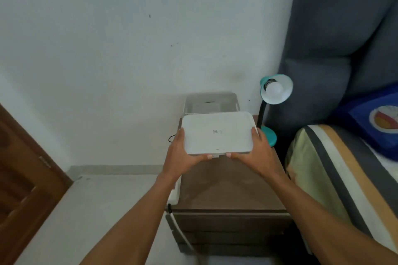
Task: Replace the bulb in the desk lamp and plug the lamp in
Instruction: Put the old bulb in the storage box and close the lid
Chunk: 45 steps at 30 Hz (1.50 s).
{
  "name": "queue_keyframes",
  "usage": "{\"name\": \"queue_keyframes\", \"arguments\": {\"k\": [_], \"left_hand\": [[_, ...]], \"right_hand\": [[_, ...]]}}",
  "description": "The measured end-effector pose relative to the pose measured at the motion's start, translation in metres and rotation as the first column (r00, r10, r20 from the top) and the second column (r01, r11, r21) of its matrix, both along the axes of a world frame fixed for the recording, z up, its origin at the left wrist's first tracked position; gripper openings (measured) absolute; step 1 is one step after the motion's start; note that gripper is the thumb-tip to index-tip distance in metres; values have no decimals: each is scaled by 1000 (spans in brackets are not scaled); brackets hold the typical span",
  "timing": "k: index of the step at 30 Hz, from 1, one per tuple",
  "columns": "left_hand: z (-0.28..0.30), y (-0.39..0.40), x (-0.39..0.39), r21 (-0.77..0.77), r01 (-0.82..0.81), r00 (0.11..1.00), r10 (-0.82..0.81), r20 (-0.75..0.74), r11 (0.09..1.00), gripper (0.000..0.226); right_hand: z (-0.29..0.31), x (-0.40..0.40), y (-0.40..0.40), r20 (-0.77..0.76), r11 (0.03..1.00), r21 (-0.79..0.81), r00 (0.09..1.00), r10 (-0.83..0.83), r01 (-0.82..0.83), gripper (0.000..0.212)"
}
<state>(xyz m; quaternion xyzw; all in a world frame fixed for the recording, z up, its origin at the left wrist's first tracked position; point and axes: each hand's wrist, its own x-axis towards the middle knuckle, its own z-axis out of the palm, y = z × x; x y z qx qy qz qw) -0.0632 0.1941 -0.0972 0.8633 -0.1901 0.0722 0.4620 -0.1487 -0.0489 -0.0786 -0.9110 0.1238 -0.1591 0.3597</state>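
Note:
A teal desk lamp (276, 89) stands at the back right of a brown nightstand (226, 187), its shade tilted toward me with a white bulb (274, 90) inside. Its teal base (270, 137) sits beside my right hand. Between both hands I hold a flat white lid (217, 133) above the nightstand. My left hand (183, 153) grips its left edge and my right hand (256, 150) grips its right edge, thumbs along the near rim. Behind the lid rests an open white box (211, 103). A thin black cord (171, 138) loops out left of the nightstand.
A white wall rises behind the nightstand. A grey padded headboard (336, 49) and a bed with a striped sheet (336, 168) and blue pillow (372, 120) lie to the right. A brown wooden door (23, 178) is at the left. White items (174, 191) lean against the nightstand's left side.

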Motion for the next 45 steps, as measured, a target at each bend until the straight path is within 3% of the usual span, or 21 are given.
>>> {"name": "queue_keyframes", "arguments": {"k": [5, 14, 27, 31, 39, 42, 45], "left_hand": [[-46, 8, -56, 65, -25, 994, 32, -101, 998, 124], [-112, 12, -97, 207, 19, 940, 53, -337, 978, 134], [-119, 5, -98, 521, 58, 955, 104, -277, 852, 145], [-105, 0, -93, 437, 37, 958, 92, -271, 899, 146], [-24, -16, -5, 205, -147, 984, 164, -64, 968, 121], [6, -22, 45, 161, -184, 982, 190, -22, 970, 106], [22, -29, 99, 162, -191, 980, 198, -24, 968, 109]], "right_hand": [[-48, -54, 11, -84, 997, 80, 996, 15, -8, 125], [-123, -91, 15, -404, 998, -11, 912, -66, 67, 137], [-130, -89, 10, -459, 984, -177, 887, -60, -25, 130], [-114, -76, 6, -369, 978, -208, 925, -92, 14, 118], [-53, 3, -8, -193, 974, -198, 970, -151, 113, 61], [-46, 35, -12, -252, 976, -189, 955, -157, 111, 64], [-55, 67, -15, -294, 979, -150, 939, -177, 138, 71]]}}
